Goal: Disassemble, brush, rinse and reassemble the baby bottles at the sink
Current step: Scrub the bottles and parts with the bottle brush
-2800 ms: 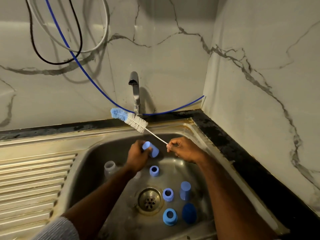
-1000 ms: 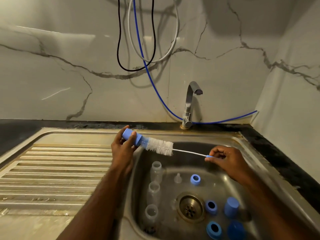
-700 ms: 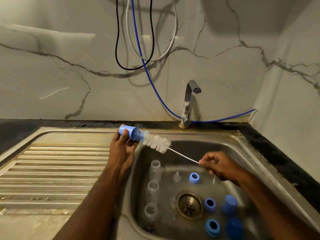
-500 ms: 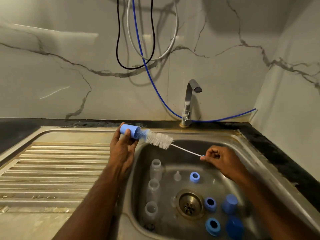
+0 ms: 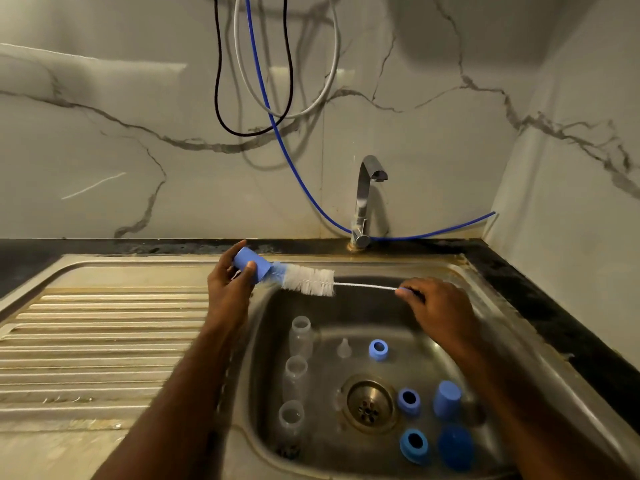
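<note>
My left hand (image 5: 228, 289) grips a blue bottle cap (image 5: 250, 264) above the sink's left rim. My right hand (image 5: 436, 306) pinches the wire handle of a bottle brush (image 5: 308, 279), whose blue tip sits inside the cap while the white bristles stick out. In the steel sink (image 5: 512, 327) three clear bottles (image 5: 300, 337) stand in a row along the left wall. A clear teat (image 5: 343, 348) and a blue ring (image 5: 378, 349) lie behind the drain (image 5: 369, 403). Two more blue rings (image 5: 408, 400), another blue cap (image 5: 446, 398) and a dark blue lid (image 5: 455, 446) sit at the right.
The tap (image 5: 367, 199) stands behind the basin, its spout turned right, with no water running. A ribbed steel draining board (image 5: 97, 341) lies to the left. Black, grey and blue hoses (image 5: 277, 126) hang on the marble wall. A marble side wall closes in on the right.
Both hands rose from low in the basin and shifted left with the cap and brush. The brush tip went into the cap and has been stroking in and out, now lying almost level.
</note>
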The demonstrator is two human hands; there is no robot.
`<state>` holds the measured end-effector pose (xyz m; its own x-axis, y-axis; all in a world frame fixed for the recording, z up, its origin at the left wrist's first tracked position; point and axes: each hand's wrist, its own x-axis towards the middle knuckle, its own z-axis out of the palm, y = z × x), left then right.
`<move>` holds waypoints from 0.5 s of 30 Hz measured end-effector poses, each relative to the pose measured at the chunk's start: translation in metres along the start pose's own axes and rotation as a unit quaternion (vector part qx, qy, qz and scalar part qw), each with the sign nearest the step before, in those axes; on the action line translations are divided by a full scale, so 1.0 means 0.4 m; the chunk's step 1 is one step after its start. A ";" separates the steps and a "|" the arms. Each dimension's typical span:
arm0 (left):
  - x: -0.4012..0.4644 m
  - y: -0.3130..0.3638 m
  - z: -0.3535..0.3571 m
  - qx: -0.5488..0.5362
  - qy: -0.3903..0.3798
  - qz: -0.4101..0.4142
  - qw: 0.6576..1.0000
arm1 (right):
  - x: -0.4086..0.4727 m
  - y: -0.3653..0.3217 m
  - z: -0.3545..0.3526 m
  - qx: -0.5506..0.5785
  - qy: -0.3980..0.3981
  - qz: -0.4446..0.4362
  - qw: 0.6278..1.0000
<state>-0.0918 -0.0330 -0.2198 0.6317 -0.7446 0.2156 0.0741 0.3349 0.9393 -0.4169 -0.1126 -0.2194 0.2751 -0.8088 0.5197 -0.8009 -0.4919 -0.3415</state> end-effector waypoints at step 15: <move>0.017 0.031 -0.008 -0.307 0.045 -0.115 0.943 | -0.030 -0.036 0.015 0.316 -0.159 0.073 0.933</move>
<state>-0.0840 -0.0321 -0.2073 0.6055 -0.7955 -0.0251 0.6335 0.4627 0.6201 -0.4057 -0.0978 -0.2253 0.4120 -0.8872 0.2078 -0.3968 -0.3799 -0.8356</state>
